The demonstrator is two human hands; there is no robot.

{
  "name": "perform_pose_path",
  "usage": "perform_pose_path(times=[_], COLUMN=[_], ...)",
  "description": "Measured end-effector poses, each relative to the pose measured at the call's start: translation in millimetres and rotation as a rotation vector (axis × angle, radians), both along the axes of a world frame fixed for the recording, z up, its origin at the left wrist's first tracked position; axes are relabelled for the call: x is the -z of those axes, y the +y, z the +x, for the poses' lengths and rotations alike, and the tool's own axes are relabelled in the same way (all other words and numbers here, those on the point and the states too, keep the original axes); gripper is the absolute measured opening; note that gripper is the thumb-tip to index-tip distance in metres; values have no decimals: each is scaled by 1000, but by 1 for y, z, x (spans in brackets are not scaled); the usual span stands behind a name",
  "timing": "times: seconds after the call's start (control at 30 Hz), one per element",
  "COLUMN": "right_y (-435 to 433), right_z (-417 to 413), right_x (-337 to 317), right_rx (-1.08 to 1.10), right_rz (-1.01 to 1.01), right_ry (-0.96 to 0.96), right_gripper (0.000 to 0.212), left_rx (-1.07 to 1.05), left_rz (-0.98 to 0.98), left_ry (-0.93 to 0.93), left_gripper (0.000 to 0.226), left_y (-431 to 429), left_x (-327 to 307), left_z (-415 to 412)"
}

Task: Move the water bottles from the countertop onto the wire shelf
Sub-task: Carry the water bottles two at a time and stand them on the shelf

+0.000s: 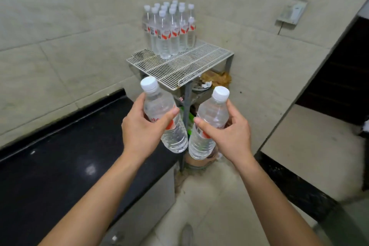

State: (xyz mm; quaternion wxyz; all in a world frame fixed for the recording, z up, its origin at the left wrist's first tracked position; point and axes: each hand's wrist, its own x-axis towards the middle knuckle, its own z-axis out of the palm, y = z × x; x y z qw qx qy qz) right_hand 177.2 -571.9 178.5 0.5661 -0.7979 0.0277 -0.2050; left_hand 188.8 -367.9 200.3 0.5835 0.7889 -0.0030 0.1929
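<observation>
My left hand (142,128) grips a clear water bottle (159,106) with a white cap and a red label, tilted a little to the left. My right hand (229,132) grips a second such bottle (209,120), leaning to the right. Both bottles are in the air in front of the white wire shelf (189,66), below its front edge. Several more bottles (169,30) stand upright in a tight cluster on the shelf's back left corner, against the tiled wall.
A black countertop (60,162) runs along the left wall up to the shelf. A light tiled counter with a black edge (311,146) lies to the right. Cluttered lower tiers (213,82) show under the wire shelf. Pale floor (209,205) lies between the counters.
</observation>
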Motion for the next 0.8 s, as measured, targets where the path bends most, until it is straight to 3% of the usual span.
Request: perform_pose_path(times=[0.23, 0.57, 0.8], right_y=[-61, -91, -98], right_z=[143, 310, 427], right_x=[-39, -68, -57], right_rx=[68, 47, -106], right_rz=[-132, -66, -37], right_ry=[0, -86, -131], right_gripper=[99, 94, 79], left_rx=[28, -93, -282], left_rz=[-25, 90, 58], left_ry=[-26, -144, -123], left_gripper=[65, 81, 67], left_y=[-58, -78, -89], left_x=[-29, -64, -50], left_z=[149, 295, 367])
